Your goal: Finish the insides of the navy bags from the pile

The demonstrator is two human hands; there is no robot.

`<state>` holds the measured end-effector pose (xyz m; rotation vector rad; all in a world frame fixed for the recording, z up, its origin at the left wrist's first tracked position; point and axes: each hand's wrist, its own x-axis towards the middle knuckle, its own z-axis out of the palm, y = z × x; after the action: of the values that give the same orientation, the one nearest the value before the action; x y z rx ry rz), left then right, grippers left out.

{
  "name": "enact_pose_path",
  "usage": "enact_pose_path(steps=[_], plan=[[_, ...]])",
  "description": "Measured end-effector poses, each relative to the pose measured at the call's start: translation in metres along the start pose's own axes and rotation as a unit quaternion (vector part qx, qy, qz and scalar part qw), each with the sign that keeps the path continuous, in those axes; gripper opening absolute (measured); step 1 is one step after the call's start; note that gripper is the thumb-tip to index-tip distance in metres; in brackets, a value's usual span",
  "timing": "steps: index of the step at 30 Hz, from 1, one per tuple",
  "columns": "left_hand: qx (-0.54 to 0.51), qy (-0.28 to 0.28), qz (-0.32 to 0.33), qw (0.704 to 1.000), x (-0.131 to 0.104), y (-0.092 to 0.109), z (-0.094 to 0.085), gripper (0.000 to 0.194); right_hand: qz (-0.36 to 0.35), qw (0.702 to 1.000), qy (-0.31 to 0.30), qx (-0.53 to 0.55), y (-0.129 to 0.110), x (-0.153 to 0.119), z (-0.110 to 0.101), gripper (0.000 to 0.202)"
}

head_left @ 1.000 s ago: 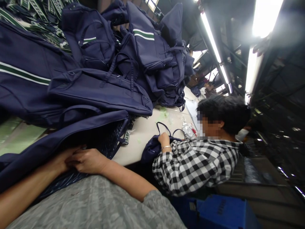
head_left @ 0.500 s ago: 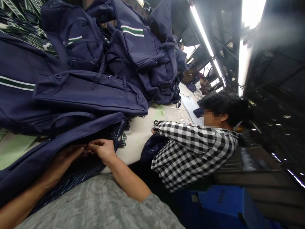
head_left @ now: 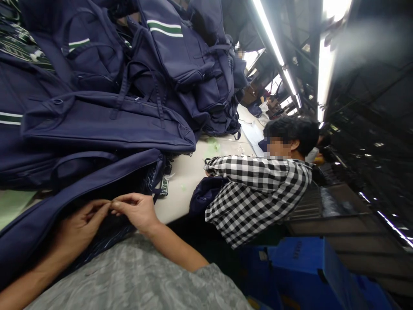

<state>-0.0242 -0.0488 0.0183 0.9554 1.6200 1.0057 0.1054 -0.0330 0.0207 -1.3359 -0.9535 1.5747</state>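
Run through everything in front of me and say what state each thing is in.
Nearest bag, open.
Left hand, in its mouth, fingers pinched.
Right hand, fingers pinched, meeting the left's.
Bag behind, lying down, handles up, zip unclear.
Bag pile, heaped.
Lettered tag, face up.
Co-worker's bag, crumpled, opening unclear.
Ceiling lights, lit.
Blue box, lid state unclear.

"BAKE" on the green tag (head_left: 164, 187) and unreadable lettering on the blue bin (head_left: 300, 262).

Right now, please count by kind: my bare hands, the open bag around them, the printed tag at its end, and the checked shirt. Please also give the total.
Bare hands: 2 (left hand, right hand)
Open navy bag: 1
Printed tag: 1
Checked shirt: 1
Total: 5
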Motion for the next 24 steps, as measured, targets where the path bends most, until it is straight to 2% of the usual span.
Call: enact_pose_path(steps=[4, 7, 9, 13, 17, 20, 22, 24], plan=[[-0.12, -0.032, -0.126, 0.984, 0.001, -0.002, 0.004, 0.064, 0.033, 0.998, 0.015, 0.051, 0.009, 0.003, 0.008, 0.025], [-0.181, -0.045, -0.176, 0.967, 0.0, -0.002, 0.003, 0.08, 0.009, 0.998, 0.018, 0.055, 0.015, 0.005, 0.01, 0.026], [-0.189, -0.044, -0.187, 0.963, -0.001, -0.002, 0.003, 0.085, -0.012, 0.998, 0.023, 0.051, 0.017, 0.005, 0.01, 0.025], [-0.166, -0.043, -0.166, 0.971, -0.002, -0.004, 0.003, 0.077, -0.03, 0.998, 0.046, 0.033, 0.02, 0.008, 0.012, 0.019], [-0.082, -0.011, -0.124, 0.989, -0.003, -0.003, 0.005, 0.057, 0.023, 0.996, 0.072, 0.056, 0.02, 0.01, 0.017, 0.009], [-0.014, 0.022, -0.07, 0.997, -0.006, 0.002, 0.007, 0.049, 0.052, 0.992, 0.1, 0.055, 0.019, 0.009, 0.022, 0.003], [0.009, 0.035, -0.038, 0.999, -0.007, 0.004, 0.007, 0.046, 0.058, 0.991, 0.113, 0.048, 0.016, 0.008, 0.024, 0.005], [0.012, 0.038, -0.025, 0.999, -0.007, 0.007, 0.005, 0.045, 0.067, 0.99, 0.099, 0.068, 0.012, 0.006, 0.024, 0.009]])
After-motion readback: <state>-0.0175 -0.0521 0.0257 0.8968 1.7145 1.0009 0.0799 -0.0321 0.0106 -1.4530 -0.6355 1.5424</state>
